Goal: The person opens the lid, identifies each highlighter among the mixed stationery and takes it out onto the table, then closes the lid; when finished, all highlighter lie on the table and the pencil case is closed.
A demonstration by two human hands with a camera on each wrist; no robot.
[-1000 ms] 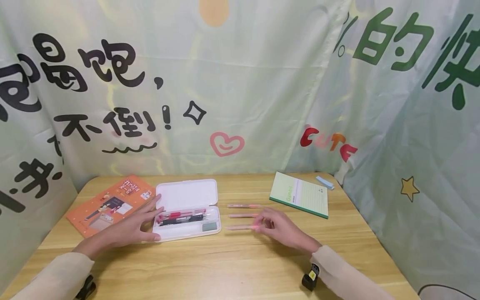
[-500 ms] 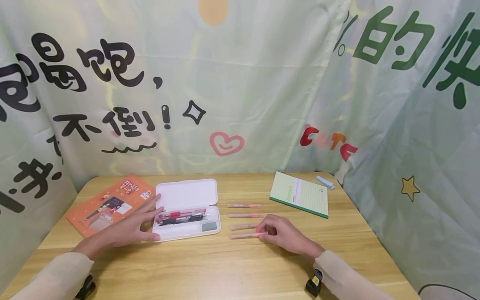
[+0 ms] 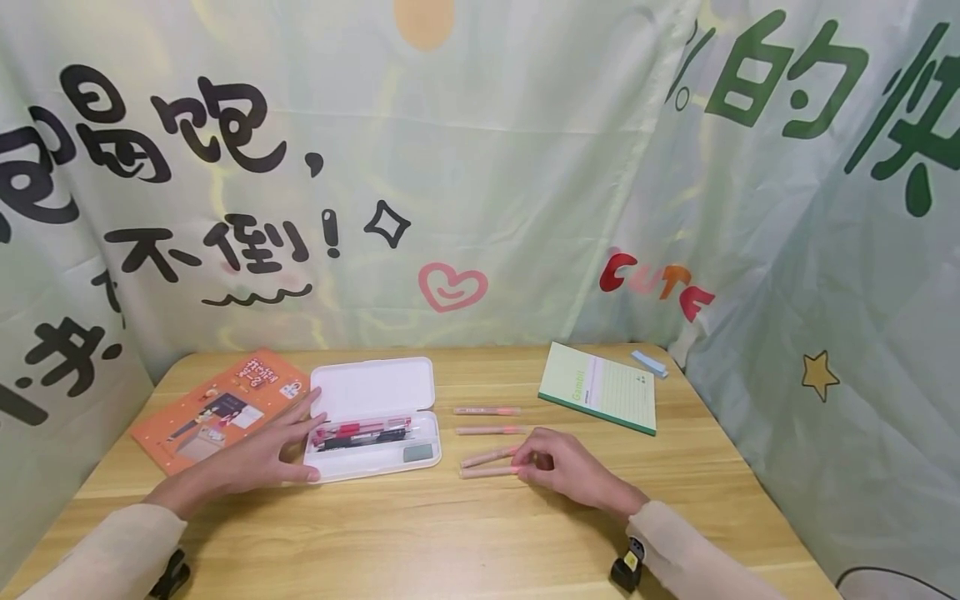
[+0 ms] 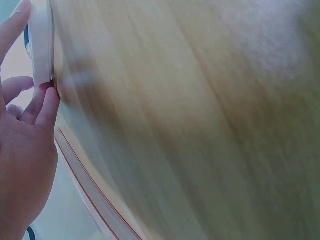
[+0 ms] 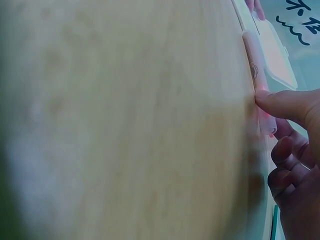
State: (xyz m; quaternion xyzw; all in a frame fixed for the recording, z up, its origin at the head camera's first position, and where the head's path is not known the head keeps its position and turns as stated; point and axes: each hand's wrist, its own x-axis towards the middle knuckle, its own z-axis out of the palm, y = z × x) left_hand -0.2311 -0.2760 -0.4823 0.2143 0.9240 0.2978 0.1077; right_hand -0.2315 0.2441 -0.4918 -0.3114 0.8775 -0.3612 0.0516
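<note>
My left hand (image 3: 262, 446) rests against the left side of an open white pencil case (image 3: 367, 473), fingers spread, thumb at the near corner. In the left wrist view, its fingers (image 4: 47, 112) touch the case's edge (image 4: 41, 45). Inside lie red and black pens (image 3: 367, 439) and a grey-green block (image 3: 418, 452). With thumb and fingers, my right hand (image 3: 573, 471) pinches the end of the nearest pink pen (image 3: 487, 472), shown larger as a pink pen (image 5: 254, 62) in the right wrist view. Just behind it a second pink pen (image 3: 486, 457) slants, its right end hidden by the fingers.
Two more pink pens, a far one (image 3: 487, 411) and a middle one (image 3: 491, 431), lie parallel on the wooden table (image 3: 420, 542). A green notepad (image 3: 600, 392) and a light-blue object (image 3: 649, 364) are at the back right. An orange booklet (image 3: 217, 412) lies left, partly under my left arm.
My right hand has shifted toward the table's near edge, and the nearest pen now shows apart. The pen behind it has turned, its left end swinging nearer. My left hand stays put.
</note>
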